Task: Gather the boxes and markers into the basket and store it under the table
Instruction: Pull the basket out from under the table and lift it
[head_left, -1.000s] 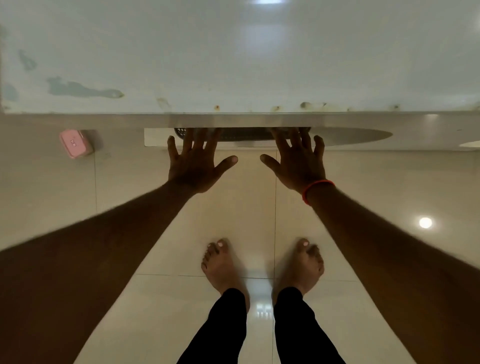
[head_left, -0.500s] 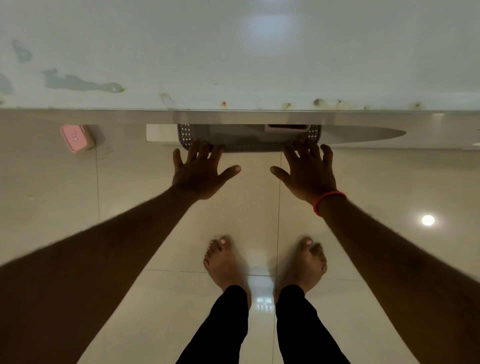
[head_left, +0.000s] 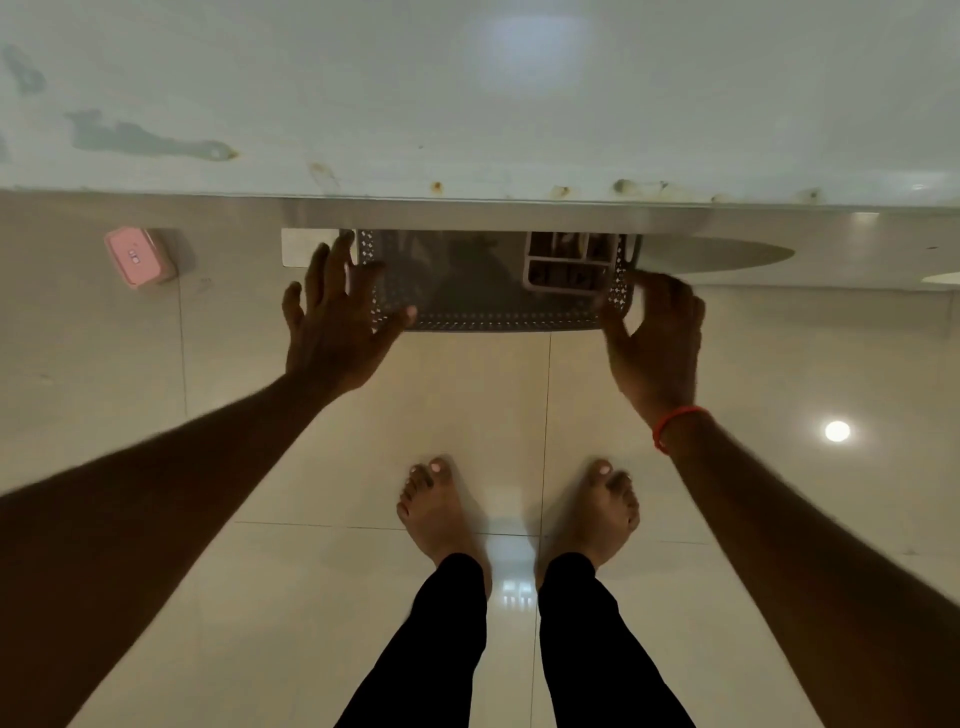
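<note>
Far half of the basket (head_left: 498, 306) hidden under the table (head_left: 467, 104) edge; contents in shadow, only a pale compartmented box (head_left: 574, 262) partly readable (markers, if any, not distinguishable). Fingertips of the left hand (head_left: 337, 322) blurred at the basket's left corner, fingers of the right hand (head_left: 657, 332) smeared by motion at the right corner, grip on the rim not tellable. Both forearms cut off by the lower corners. Legs cut by the bottom edge. Markings on the pink box (head_left: 139, 257) too small to read.
</note>
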